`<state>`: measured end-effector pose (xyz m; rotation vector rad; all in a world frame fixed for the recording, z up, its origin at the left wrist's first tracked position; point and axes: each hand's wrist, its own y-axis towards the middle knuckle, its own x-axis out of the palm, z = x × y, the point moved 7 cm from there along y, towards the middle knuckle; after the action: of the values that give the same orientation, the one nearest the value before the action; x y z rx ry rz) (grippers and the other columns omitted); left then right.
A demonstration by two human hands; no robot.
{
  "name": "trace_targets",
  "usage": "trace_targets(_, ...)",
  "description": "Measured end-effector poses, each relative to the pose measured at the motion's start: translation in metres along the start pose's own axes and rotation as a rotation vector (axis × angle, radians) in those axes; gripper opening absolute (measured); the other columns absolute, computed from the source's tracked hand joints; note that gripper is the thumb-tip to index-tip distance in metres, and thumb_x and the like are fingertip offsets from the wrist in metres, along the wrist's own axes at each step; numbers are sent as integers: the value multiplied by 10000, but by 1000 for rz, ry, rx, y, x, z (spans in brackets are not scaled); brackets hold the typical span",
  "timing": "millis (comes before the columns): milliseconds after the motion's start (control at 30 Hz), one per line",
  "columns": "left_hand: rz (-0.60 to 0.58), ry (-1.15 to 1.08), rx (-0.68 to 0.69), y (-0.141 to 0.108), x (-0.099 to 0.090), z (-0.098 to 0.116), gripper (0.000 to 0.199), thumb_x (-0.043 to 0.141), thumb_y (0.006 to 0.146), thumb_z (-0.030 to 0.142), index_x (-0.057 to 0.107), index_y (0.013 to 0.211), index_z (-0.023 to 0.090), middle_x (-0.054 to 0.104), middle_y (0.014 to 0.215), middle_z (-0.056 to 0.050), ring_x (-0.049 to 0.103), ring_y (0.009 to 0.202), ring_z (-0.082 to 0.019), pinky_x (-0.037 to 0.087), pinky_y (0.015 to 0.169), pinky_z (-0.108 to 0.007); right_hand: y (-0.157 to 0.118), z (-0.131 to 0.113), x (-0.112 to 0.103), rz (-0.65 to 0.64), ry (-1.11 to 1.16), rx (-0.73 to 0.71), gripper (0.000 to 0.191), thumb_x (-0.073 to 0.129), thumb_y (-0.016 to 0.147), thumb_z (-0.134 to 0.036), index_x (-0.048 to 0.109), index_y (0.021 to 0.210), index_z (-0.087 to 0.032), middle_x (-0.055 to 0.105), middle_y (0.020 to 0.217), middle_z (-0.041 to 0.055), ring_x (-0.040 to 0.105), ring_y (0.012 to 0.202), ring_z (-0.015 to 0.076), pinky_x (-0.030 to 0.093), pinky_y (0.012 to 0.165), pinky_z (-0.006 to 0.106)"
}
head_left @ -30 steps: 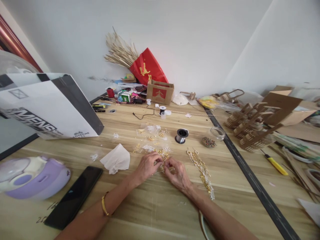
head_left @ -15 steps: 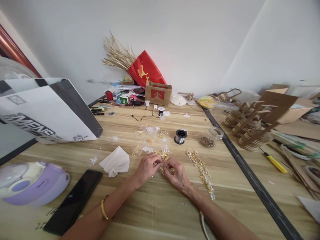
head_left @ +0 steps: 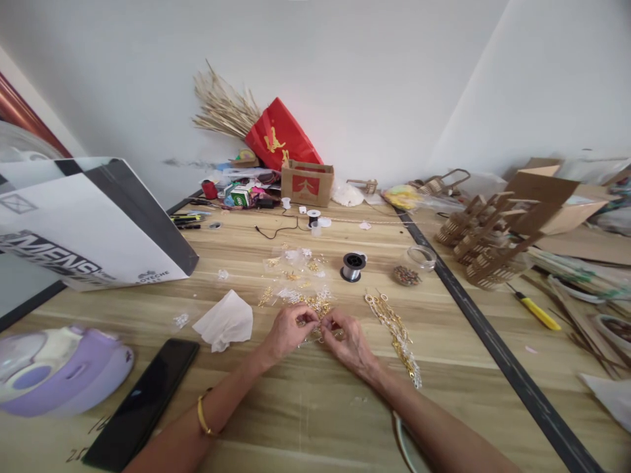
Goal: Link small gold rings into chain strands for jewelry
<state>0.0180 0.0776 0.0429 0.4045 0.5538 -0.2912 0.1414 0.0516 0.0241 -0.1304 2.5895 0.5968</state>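
My left hand (head_left: 294, 330) and my right hand (head_left: 346, 338) meet at the near edge of a pile of small gold and silver findings (head_left: 315, 302). Fingers of both hands are pinched together, nearly fingertip to fingertip; what they hold is too small to make out. Right of my right hand lie several gold and silver chains (head_left: 397, 335). Behind it stands a spool of fine wire (head_left: 353, 267), and further right a glass jar (head_left: 421, 257) beside a heap of small beads (head_left: 407, 276). A crumpled white tissue (head_left: 224, 320) lies left of my left hand.
At the left are a black phone (head_left: 142, 402), a purple and white device (head_left: 66, 371) and a large white bag (head_left: 93, 226). A cardboard box (head_left: 307, 184) and a red bag (head_left: 280, 135) stand behind. Small woven baskets (head_left: 486, 246) and a yellow-handled tool (head_left: 539, 311) are at the right.
The view has shifted slightly, so most things sit a little further left. Both hands stay pinched over the same spot, their fingertips slightly moved.
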Motion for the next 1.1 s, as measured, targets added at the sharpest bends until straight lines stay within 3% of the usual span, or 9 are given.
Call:
trace_targets(333, 0, -96, -53, 0, 0, -3, 49, 613, 706, 110, 641, 670, 127, 661, 662, -23, 592, 616, -120, 479, 589, -210, -1, 0, -1, 1, 22, 18, 63, 522, 768, -156, 566, 726, -168, 599, 665, 8, 537, 607, 129, 454, 580, 234)
trace_targets(1100, 61, 63, 104, -3, -1, 5, 73, 604, 715, 84, 613, 687, 151, 630, 684, -24, 591, 648, -134, 476, 632, -239, -1, 5, 2, -6, 54, 43, 62, 515, 746, -140, 561, 718, -171, 585, 655, -4, 543, 604, 126, 442, 574, 227)
